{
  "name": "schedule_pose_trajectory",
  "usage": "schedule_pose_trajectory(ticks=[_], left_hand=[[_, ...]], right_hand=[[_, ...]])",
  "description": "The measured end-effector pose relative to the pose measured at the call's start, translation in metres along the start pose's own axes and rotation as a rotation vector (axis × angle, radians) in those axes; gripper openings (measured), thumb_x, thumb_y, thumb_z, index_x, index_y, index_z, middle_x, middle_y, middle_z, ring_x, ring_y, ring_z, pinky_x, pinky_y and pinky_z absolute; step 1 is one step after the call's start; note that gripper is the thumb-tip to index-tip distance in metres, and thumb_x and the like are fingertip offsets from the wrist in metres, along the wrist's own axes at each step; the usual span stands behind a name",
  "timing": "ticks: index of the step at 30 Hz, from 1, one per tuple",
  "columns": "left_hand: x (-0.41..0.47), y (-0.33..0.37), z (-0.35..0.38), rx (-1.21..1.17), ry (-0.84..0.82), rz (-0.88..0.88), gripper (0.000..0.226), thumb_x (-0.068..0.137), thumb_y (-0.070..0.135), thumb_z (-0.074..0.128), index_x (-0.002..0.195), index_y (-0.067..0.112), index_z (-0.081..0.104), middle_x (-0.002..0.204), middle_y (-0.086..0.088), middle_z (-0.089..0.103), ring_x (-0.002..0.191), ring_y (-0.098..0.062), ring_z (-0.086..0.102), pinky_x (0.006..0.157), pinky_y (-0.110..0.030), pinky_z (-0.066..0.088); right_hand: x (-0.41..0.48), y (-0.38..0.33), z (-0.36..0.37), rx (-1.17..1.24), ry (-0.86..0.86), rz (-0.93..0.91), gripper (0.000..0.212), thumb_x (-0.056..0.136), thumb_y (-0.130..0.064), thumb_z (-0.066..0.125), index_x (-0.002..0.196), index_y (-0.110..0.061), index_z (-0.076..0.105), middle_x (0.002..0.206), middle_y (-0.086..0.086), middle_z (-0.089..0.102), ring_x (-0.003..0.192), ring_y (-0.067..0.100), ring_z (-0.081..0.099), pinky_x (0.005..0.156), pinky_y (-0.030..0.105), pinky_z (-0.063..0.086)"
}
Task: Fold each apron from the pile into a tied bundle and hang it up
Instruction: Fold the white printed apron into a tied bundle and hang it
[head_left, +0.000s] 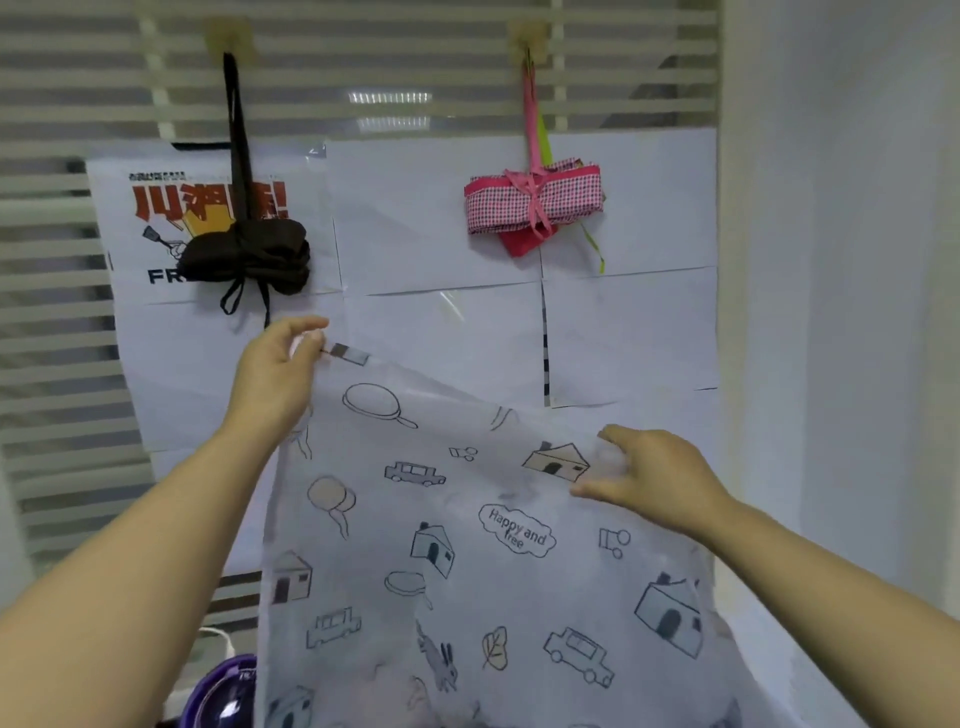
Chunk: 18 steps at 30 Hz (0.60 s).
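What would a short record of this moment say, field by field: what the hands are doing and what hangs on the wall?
Activity: a person holds up a printed apron, unfolded
Left hand: pinches the apron's top corner
Right hand: at the apron's upper edge; hold unclear, blurred
Already hung: dark bundle on the left hook; red checked bundle on the right hook
Behind: a poster partly hidden by the dark bundle
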<state>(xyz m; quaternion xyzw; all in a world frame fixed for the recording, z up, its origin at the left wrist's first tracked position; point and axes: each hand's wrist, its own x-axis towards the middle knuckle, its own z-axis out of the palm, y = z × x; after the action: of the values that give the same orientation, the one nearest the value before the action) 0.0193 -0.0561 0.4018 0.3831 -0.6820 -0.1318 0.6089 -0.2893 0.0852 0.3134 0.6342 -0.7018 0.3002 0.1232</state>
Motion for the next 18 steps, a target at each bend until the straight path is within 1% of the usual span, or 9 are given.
schedule_pose_trajectory(ticks=[3, 6, 8, 10, 12, 14, 15, 17, 18], left_hand=[[-0.002, -0.019, 0.0, 0.003, 0.019, -0.043, 0.025, 0.099, 0.024, 0.048, 0.118, 0.014, 0.062, 0.092, -0.003, 0.061, 0.105, -0.025, 0.056, 0.082, -0.03, 0.038], [-0.001, -0.037, -0.001, 0.102, 0.024, -0.082, 0.023, 0.098, 0.024, 0.05, 0.109, 0.01, 0.065, 0.083, -0.001, 0.061, 0.098, -0.022, 0.053, 0.08, -0.03, 0.036], [-0.005, -0.049, 0.001, 0.34, -0.064, -0.121, 0.019, 0.098, 0.025, 0.05, 0.102, 0.015, 0.066, 0.096, -0.008, 0.066, 0.098, -0.028, 0.054, 0.08, -0.035, 0.038], [-0.011, -0.056, 0.003, 0.684, -0.185, -0.228, 0.019, 0.098, 0.024, 0.047, 0.106, 0.023, 0.065, 0.116, -0.011, 0.062, 0.11, -0.031, 0.051, 0.093, -0.041, 0.035], [-0.022, -0.051, 0.006, 0.953, -0.279, -0.341, 0.026, 0.098, 0.027, 0.046, 0.121, 0.029, 0.059, 0.136, -0.011, 0.043, 0.13, -0.031, 0.032, 0.111, -0.055, 0.015], [-0.037, -0.042, 0.016, 0.87, -0.279, -0.224, 0.044, 0.095, 0.048, 0.045, 0.135, 0.03, 0.048, 0.149, -0.007, 0.021, 0.14, -0.027, 0.012, 0.113, -0.064, -0.001], [-0.047, -0.036, 0.027, 0.744, -0.335, -0.053, 0.062, 0.087, 0.066, 0.042, 0.14, 0.032, 0.042, 0.153, -0.003, 0.016, 0.143, -0.023, 0.008, 0.113, -0.063, -0.005], [-0.077, -0.015, 0.049, 0.594, -0.654, 0.209, 0.099, 0.063, 0.088, 0.04, 0.147, 0.039, 0.023, 0.155, 0.004, 0.021, 0.146, -0.014, 0.007, 0.113, -0.054, -0.018], [-0.091, -0.008, 0.059, 0.623, -0.804, 0.251, 0.105, 0.06, 0.088, 0.046, 0.149, 0.04, 0.015, 0.149, 0.006, 0.032, 0.145, -0.013, 0.013, 0.11, -0.05, -0.022]], right_hand=[[0.0, 0.019, -0.017, 0.072, -0.431, 0.026, 0.036, 0.077, -0.048, 0.072, 0.071, -0.018, 0.055, 0.059, -0.005, 0.055, 0.055, 0.009, 0.047, 0.056, 0.026, 0.035], [-0.012, 0.043, -0.018, -0.136, -0.74, 0.141, 0.036, 0.083, -0.028, 0.069, 0.058, -0.017, 0.046, 0.052, -0.006, 0.047, 0.048, 0.01, 0.039, 0.053, 0.024, 0.032], [-0.022, 0.052, -0.012, -0.26, -0.726, 0.175, 0.044, 0.084, -0.022, 0.066, 0.051, -0.018, 0.036, 0.053, -0.003, 0.035, 0.046, 0.012, 0.03, 0.049, 0.023, 0.026], [-0.026, 0.056, -0.008, -0.277, -0.641, 0.161, 0.048, 0.085, -0.02, 0.066, 0.05, -0.019, 0.032, 0.053, -0.002, 0.033, 0.047, 0.013, 0.028, 0.047, 0.022, 0.023], [-0.025, 0.055, -0.009, -0.254, -0.566, 0.114, 0.048, 0.086, -0.024, 0.067, 0.055, -0.017, 0.03, 0.056, -0.001, 0.034, 0.05, 0.014, 0.029, 0.048, 0.023, 0.023], [-0.021, 0.051, -0.015, -0.186, -0.494, 0.068, 0.047, 0.085, -0.027, 0.069, 0.06, -0.018, 0.031, 0.06, -0.001, 0.034, 0.055, 0.015, 0.028, 0.05, 0.025, 0.022], [-0.019, 0.048, -0.019, -0.15, -0.465, 0.043, 0.046, 0.085, -0.028, 0.07, 0.061, -0.018, 0.032, 0.061, -0.001, 0.035, 0.056, 0.015, 0.028, 0.051, 0.025, 0.021], [-0.014, 0.037, -0.027, -0.096, -0.436, -0.021, 0.046, 0.083, -0.028, 0.072, 0.061, -0.018, 0.032, 0.061, -0.001, 0.035, 0.056, 0.014, 0.027, 0.05, 0.025, 0.021], [-0.013, 0.032, -0.031, -0.08, -0.421, -0.052, 0.047, 0.083, -0.027, 0.072, 0.061, -0.018, 0.031, 0.061, -0.002, 0.034, 0.056, 0.013, 0.027, 0.05, 0.024, 0.02]])
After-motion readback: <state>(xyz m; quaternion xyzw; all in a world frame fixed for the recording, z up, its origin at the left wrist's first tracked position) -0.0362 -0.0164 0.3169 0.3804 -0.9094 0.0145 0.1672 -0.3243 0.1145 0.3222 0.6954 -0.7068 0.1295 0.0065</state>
